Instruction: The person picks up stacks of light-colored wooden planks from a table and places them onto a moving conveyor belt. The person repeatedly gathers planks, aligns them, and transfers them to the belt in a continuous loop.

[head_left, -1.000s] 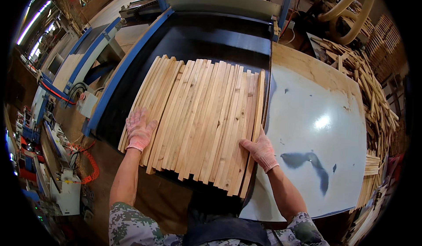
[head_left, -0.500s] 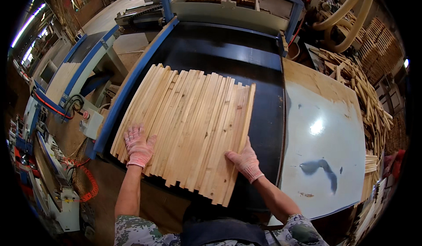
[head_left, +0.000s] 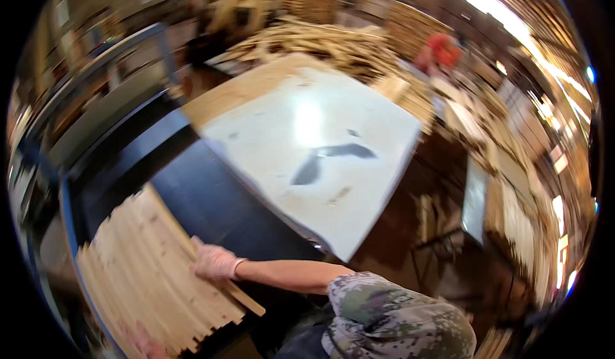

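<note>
A row of light wooden strips [head_left: 144, 263] lies side by side on a dark conveyor belt [head_left: 211, 192], with uneven ends. My right hand [head_left: 216, 260], in a pale pink knit glove, grips the outermost strip at the row's right side. That strip stands slightly apart from the others and juts out at the near end. At the lower edge of the picture my left hand [head_left: 147, 343], gloved alike, rests on the strips with its fingers laid out; it is blurred and partly cut off.
A pale board with dark stains [head_left: 275, 160] adjoins the belt on the right. Beyond it lies a heap of loose wood strips [head_left: 314, 41]. A blue machine frame [head_left: 122, 45] crosses the belt's far end. Someone in red [head_left: 442, 51] is in the background, near stacked wood [head_left: 410, 29].
The view has swung to the right, so the strips and both hands now appear lower left. My right hand stays at the row's right edge, where the outer strip now looks separated.
</note>
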Demonstrator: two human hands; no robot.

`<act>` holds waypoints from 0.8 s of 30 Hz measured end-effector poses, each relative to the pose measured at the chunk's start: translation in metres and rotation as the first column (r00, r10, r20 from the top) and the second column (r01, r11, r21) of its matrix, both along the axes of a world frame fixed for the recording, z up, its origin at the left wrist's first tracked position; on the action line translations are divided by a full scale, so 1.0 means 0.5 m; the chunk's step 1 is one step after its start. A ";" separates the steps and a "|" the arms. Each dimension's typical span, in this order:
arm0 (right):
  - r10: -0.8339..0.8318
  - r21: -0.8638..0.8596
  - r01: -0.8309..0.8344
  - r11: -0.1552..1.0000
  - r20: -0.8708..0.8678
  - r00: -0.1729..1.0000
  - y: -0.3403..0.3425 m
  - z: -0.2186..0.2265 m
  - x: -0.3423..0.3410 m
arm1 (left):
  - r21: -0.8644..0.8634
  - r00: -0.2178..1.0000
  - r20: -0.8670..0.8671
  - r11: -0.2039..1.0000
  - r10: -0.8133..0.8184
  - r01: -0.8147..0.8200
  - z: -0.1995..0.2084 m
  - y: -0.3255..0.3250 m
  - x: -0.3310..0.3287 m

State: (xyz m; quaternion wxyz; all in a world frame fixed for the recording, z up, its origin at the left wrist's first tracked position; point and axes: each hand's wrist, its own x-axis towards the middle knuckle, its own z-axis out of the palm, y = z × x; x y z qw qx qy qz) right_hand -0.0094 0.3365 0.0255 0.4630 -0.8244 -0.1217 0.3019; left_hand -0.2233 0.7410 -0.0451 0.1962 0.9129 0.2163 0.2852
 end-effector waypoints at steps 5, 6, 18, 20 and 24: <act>-0.245 0.179 0.250 0.952 -0.047 0.968 -0.152 0.094 -0.172 | -0.390 0.882 0.184 0.791 -0.434 0.471 0.131 -0.214 0.114; -0.286 0.206 0.303 0.931 -0.108 0.952 -0.219 0.133 -0.217 | -0.415 0.835 0.201 0.728 -0.512 0.546 0.141 -0.257 0.112; -0.960 0.691 0.685 -0.230 -0.043 -0.278 -0.906 -0.061 -0.950 | -0.906 0.036 0.149 -0.121 -0.988 0.405 0.024 -1.158 -0.081; -0.841 0.658 0.602 -0.452 -0.089 -0.534 -0.970 -0.115 -1.111 | -0.937 -0.201 0.132 -0.188 -0.971 0.294 -0.019 -1.246 -0.153; -0.528 0.535 0.425 -0.730 -0.046 -0.848 -1.007 -0.160 -1.406 | -0.932 -0.377 -0.124 -0.023 -0.918 0.362 -0.089 -1.396 -0.269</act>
